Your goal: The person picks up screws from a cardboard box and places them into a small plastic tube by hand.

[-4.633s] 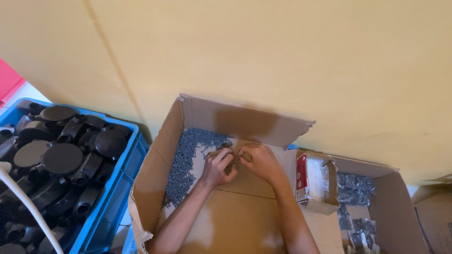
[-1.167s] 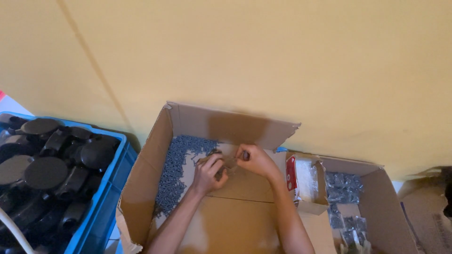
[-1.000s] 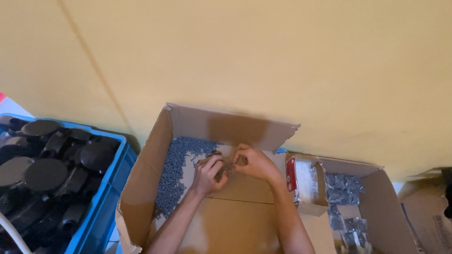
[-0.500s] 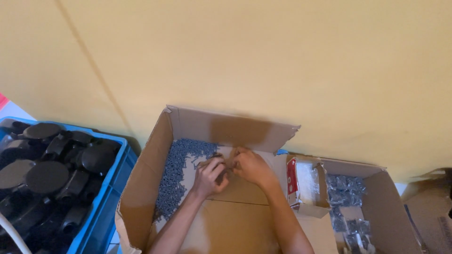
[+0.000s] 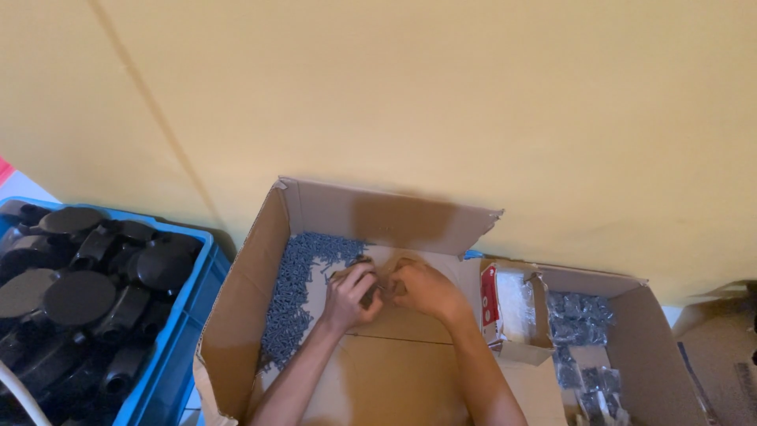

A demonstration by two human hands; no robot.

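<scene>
Both your hands are down inside the open cardboard box [image 5: 260, 260], meeting over its middle. Your left hand [image 5: 351, 296] curls its fingers [image 5: 364, 278] narrow around a small dark part [image 5: 369, 293], too small and shaded to name. Your right hand [image 5: 422, 288] faces it, knuckles up, fingertips tucked in toward the same part; whether it grips that part or a single screw, you cannot tell from here. The two hands touch or nearly touch at the fingertips, a close pinch that suits fine work on small pieces. Both forearms run in from the bottom edge and converge, wrists low over the box floor. The pile of small grey screws [image 5: 296, 296] lies banked along the box's left side, just beside your left hand, likely so the loose stock stays in easy reach. Left of the box stands a blue crate [image 5: 177, 359] full of black round-capped plastic parts [image 5: 75, 296]. To the right, a small red-and-white carton [image 5: 509, 308] sits at the edge of a second cardboard box [image 5: 654, 355] holding clear bagged screws [image 5: 579, 315].
</scene>
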